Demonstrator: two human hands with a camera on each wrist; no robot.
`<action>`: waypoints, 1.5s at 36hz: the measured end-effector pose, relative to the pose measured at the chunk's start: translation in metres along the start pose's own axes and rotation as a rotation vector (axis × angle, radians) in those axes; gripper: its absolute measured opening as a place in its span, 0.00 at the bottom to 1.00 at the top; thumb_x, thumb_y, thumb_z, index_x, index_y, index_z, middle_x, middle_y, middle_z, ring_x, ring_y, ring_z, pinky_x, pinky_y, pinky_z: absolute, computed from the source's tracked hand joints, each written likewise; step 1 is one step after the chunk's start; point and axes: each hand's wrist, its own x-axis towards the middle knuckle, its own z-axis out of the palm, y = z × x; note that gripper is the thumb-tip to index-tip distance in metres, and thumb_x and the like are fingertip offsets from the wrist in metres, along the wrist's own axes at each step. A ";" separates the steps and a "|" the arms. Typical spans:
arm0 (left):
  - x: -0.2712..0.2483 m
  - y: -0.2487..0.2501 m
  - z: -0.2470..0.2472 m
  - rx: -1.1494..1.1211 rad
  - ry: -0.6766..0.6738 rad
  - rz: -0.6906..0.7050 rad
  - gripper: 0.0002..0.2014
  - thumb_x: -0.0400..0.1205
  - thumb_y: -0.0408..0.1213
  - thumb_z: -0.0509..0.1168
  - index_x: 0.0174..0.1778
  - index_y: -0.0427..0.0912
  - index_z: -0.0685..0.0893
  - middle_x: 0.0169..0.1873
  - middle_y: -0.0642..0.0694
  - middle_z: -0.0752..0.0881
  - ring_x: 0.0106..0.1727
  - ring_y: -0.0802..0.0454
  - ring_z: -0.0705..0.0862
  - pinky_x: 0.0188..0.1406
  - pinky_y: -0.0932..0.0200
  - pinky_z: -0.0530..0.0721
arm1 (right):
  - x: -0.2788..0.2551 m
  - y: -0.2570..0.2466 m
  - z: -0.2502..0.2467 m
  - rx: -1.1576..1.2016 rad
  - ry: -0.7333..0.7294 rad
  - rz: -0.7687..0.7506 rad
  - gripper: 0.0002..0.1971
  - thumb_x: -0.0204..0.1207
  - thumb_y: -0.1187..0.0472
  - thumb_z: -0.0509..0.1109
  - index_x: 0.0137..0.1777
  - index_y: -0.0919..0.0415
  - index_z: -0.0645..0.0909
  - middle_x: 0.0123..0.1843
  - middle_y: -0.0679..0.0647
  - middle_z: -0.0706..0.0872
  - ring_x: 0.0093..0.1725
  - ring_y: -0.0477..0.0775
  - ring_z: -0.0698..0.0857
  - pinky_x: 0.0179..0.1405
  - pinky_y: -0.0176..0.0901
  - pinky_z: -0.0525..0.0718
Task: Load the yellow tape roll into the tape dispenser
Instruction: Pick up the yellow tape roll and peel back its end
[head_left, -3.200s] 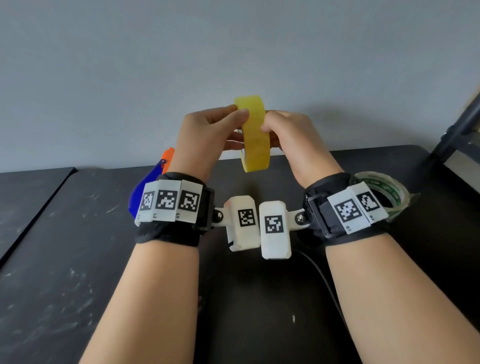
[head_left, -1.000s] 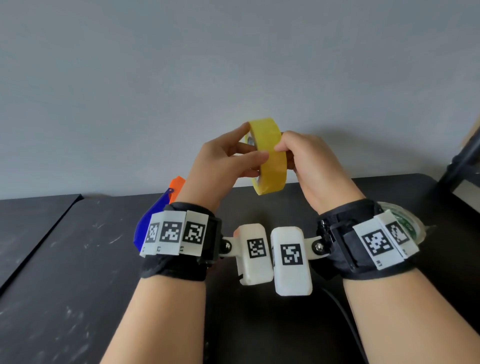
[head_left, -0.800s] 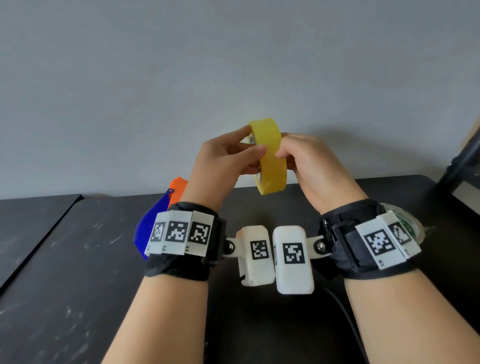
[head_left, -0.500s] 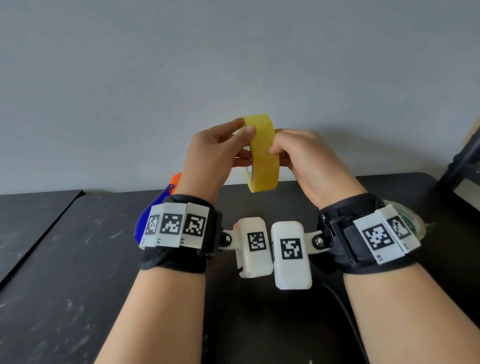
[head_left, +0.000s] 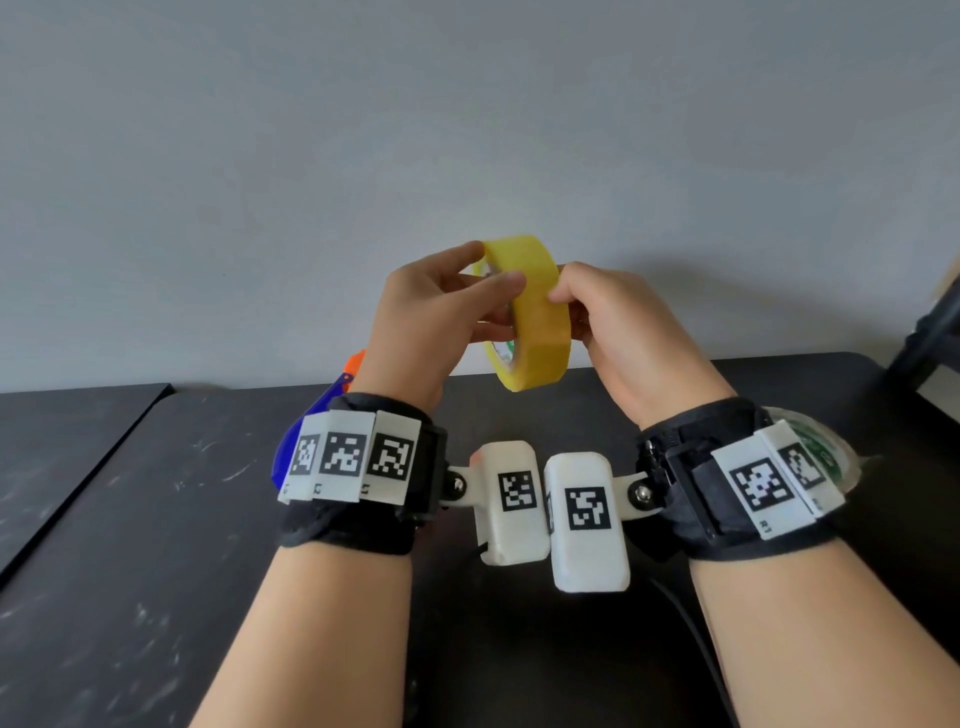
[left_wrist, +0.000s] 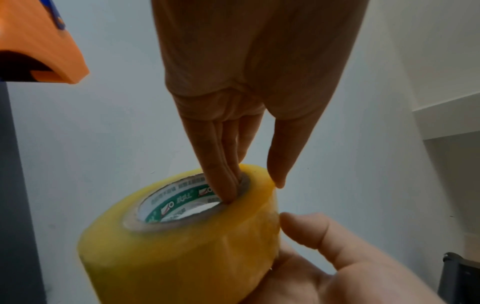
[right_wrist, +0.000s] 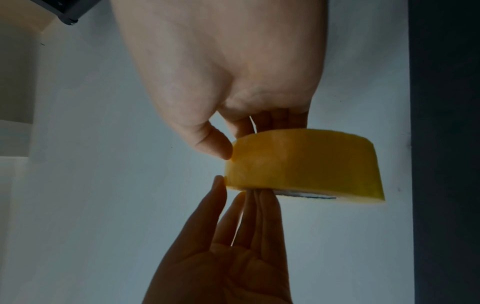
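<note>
Both hands hold the yellow tape roll (head_left: 537, 322) up in the air above the black table (head_left: 130, 519), its band facing me. My left hand (head_left: 493, 291) pinches its rim, with fingers (left_wrist: 226, 181) inside the printed core and the thumb on the outer band. My right hand (head_left: 569, 312) grips the opposite side, with the thumb (right_wrist: 215, 146) on the band and the fingers behind the roll (right_wrist: 306, 164). The blue and orange tape dispenser (head_left: 291, 441) lies on the table, mostly hidden behind my left wrist. Its orange part (left_wrist: 39, 41) shows in the left wrist view.
A second, clear tape roll with green print (head_left: 823, 447) lies on the table behind my right wrist. A dark frame (head_left: 930, 332) stands at the far right edge. A seam in the table (head_left: 83, 483) runs along the left. A grey wall closes the back.
The roll has tilted between my hands, so its core face now shows on the left. My left thumb has shifted on the band. Both hands stay at about the same height.
</note>
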 end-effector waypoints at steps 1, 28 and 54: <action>0.000 0.000 0.000 0.004 0.002 -0.001 0.30 0.76 0.30 0.74 0.74 0.32 0.75 0.37 0.41 0.89 0.35 0.48 0.89 0.45 0.52 0.91 | 0.000 0.000 0.000 0.009 -0.005 -0.002 0.16 0.56 0.50 0.65 0.42 0.59 0.79 0.41 0.58 0.77 0.43 0.57 0.75 0.53 0.65 0.77; 0.004 -0.005 -0.002 0.092 0.034 0.030 0.28 0.78 0.33 0.72 0.75 0.36 0.74 0.40 0.41 0.90 0.36 0.48 0.90 0.45 0.52 0.91 | 0.001 0.004 -0.001 -0.131 -0.088 -0.054 0.22 0.63 0.51 0.64 0.47 0.69 0.83 0.48 0.64 0.87 0.52 0.65 0.84 0.66 0.68 0.78; -0.001 -0.008 0.001 0.251 -0.047 0.010 0.38 0.72 0.33 0.78 0.79 0.41 0.71 0.49 0.38 0.90 0.42 0.41 0.92 0.51 0.47 0.91 | -0.002 0.008 0.001 -0.125 -0.060 -0.053 0.10 0.64 0.70 0.57 0.33 0.60 0.80 0.38 0.64 0.80 0.40 0.59 0.79 0.44 0.52 0.75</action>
